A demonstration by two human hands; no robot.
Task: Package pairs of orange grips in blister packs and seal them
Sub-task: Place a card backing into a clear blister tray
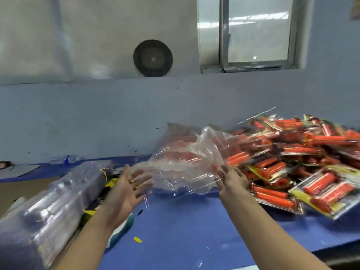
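Sitting on the blue counter (185, 230), a clear bag (185, 158) of orange handles is lying between both hands. The left grip (130, 189) is spreading wide, fingertips touching the bag's left edge. The right grip (231, 181) is also reaching wide, straight fingers against its right edge. Sealed packs (296, 162) are piling up just to the right, and clear shells (58, 201) are stacking on the left.

Views: one only, worn on the head.
Facing: forward and slightly down, across the blue worktop (175, 221) toward the wall (97, 114) and window (257, 32).
Nearness: arm's length; left hand (128, 190) and right hand (231, 180) stretched out from the bottom edge.
Lens: wide.
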